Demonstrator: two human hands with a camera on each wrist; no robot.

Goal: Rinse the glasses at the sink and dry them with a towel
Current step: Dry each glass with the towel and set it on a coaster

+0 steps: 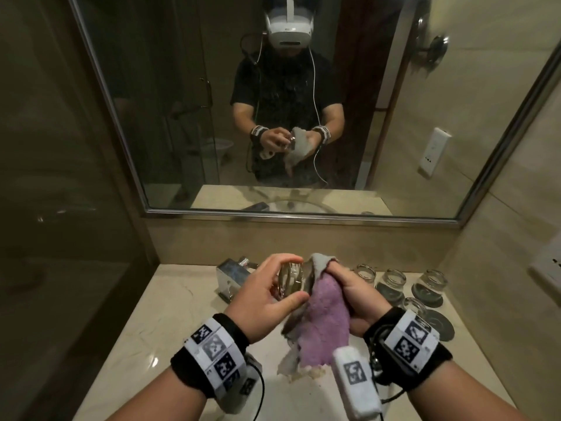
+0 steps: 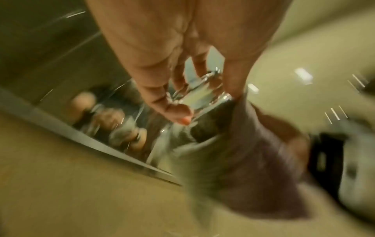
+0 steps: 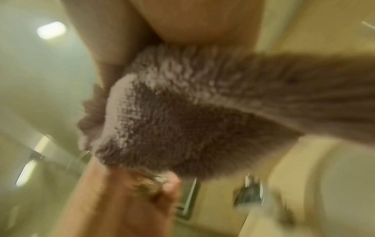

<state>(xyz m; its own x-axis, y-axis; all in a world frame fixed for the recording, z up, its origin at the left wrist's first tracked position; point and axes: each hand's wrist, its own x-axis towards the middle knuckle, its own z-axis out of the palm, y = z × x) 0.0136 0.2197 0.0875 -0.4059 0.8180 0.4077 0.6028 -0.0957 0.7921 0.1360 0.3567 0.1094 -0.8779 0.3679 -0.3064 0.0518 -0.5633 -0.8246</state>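
Note:
My left hand (image 1: 273, 287) grips a clear drinking glass (image 1: 290, 280) lying on its side above the counter, thumb below and fingers over its top. In the left wrist view the same glass (image 2: 202, 94) sits between the fingertips (image 2: 178, 115). My right hand (image 1: 355, 290) holds a purple and grey towel (image 1: 321, 323), bunched and pushed against the glass's open end. The towel (image 3: 182, 115) fills the blurred right wrist view. Several more glasses (image 1: 394, 281) stand upside down on dark coasters at the right of the counter.
A chrome tap (image 1: 232, 276) stands behind my left hand on the beige marble counter (image 1: 158, 335). A big wall mirror (image 1: 170, 123) hangs above, reflecting the person. Wall sockets (image 1: 548, 270) sit on the right wall. A glass partition closes off the left.

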